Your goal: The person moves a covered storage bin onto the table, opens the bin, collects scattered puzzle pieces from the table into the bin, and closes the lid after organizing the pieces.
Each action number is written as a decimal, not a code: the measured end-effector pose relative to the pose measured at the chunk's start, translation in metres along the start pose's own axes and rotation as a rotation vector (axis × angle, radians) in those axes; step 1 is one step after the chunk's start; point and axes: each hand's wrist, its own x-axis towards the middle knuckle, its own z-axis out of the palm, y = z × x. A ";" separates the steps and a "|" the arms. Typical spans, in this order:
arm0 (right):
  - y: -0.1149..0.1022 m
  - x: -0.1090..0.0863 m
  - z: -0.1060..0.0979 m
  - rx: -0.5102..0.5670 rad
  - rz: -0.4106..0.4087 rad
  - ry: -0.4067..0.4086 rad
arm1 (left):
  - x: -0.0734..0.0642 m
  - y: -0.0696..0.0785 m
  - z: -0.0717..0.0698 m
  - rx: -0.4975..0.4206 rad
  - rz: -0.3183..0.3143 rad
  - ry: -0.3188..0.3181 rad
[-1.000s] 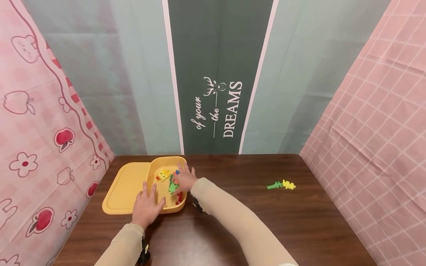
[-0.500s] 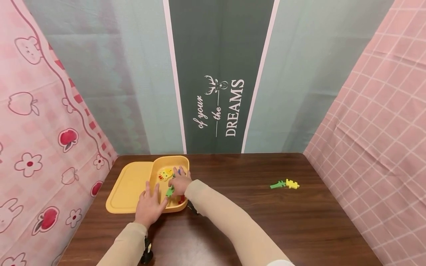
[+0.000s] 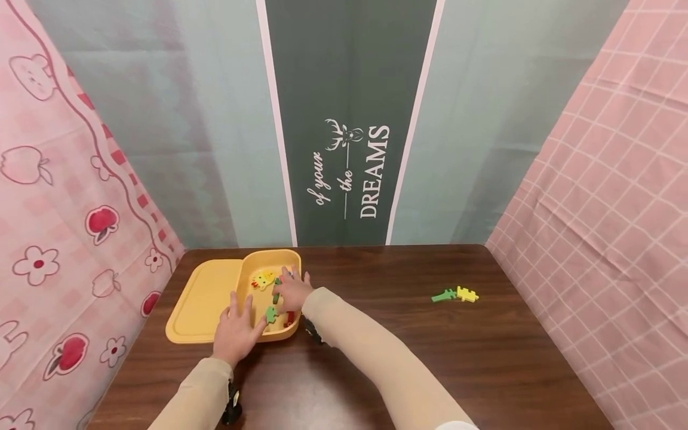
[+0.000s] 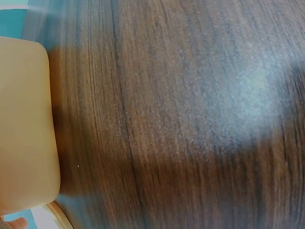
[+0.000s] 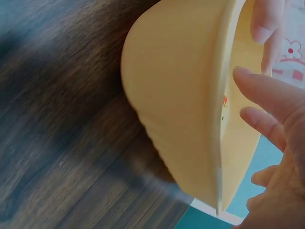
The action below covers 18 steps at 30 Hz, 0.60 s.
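Observation:
A yellow box (image 3: pixel 252 260) holds several small coloured puzzle pieces. My left hand (image 3: pixel 235 334) rests at the box's front left edge, fingers spread and thumb reaching over the rim. Inside the box, my right hand (image 3: pixel 295 294) hovers or rests over the pieces with its fingers loosely bent; the right wrist view shows no piece between them. Near both thumbs lies a light green piece (image 3: pixel 271 315). A dark green piece (image 3: pixel 276 291) and a red piece (image 3: pixel 289 319) are partly covered by the right hand. A yellow giraffe-head piece (image 3: pixel 263 279) lies further back.
A yellow lid (image 3: pixel 204 301) lies flat left of the box, against it. Towards the right of the brown wooden table (image 3: pixel 376 334) lie a green piece (image 3: pixel 443 295) and a yellow piece (image 3: pixel 467 294), end to end. Fabric walls enclose the table's back and sides.
Inside the box, the light green piece has shifted left and towards the front, near the left thumb. The right hand has moved slightly among the pieces. The left hand stays at the edge.

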 end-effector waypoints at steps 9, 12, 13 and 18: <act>0.026 -0.010 -0.004 0.117 0.019 0.089 | 0.003 -0.002 -0.004 -0.017 0.006 -0.008; 0.036 -0.017 -0.005 0.135 0.032 0.099 | 0.002 -0.004 -0.003 -0.014 0.000 -0.034; 0.039 -0.019 -0.005 0.135 0.040 0.103 | 0.001 -0.005 -0.002 -0.012 0.002 -0.038; 0.057 -0.026 -0.005 0.140 0.079 0.131 | 0.001 -0.004 -0.001 -0.024 0.010 -0.025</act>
